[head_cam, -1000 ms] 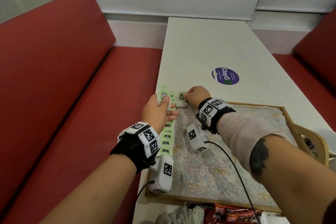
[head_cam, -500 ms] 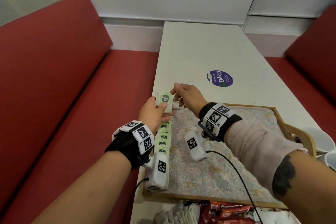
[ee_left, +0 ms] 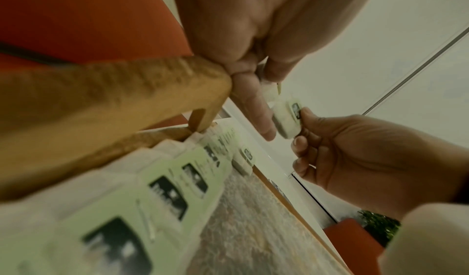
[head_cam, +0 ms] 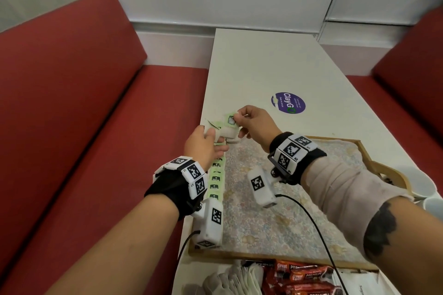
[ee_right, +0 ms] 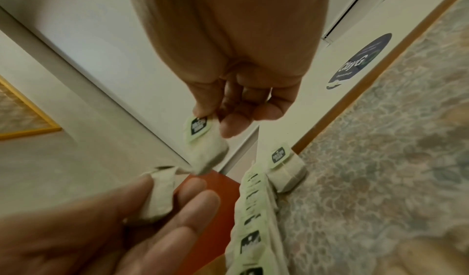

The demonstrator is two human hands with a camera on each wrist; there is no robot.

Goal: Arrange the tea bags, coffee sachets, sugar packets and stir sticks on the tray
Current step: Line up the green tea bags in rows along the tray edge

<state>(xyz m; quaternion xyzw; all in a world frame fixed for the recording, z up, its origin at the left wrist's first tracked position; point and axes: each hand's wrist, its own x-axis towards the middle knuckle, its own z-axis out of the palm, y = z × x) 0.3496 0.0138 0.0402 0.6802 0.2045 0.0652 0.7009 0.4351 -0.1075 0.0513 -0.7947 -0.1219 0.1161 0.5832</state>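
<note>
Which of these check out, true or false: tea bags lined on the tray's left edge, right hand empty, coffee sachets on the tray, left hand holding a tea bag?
1. Tea bags line the tray's left edge. True.
2. The right hand is empty. False: it pinches a tea bag by its tag.
3. The coffee sachets lie on the tray. False: they sit on the table, nearer than the tray.
4. The left hand holds a tea bag. True.

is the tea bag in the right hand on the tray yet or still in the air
In the air. The right hand pinches the tea bag by its tag above the tray's far left corner, clear of the row of tea bags.
</note>
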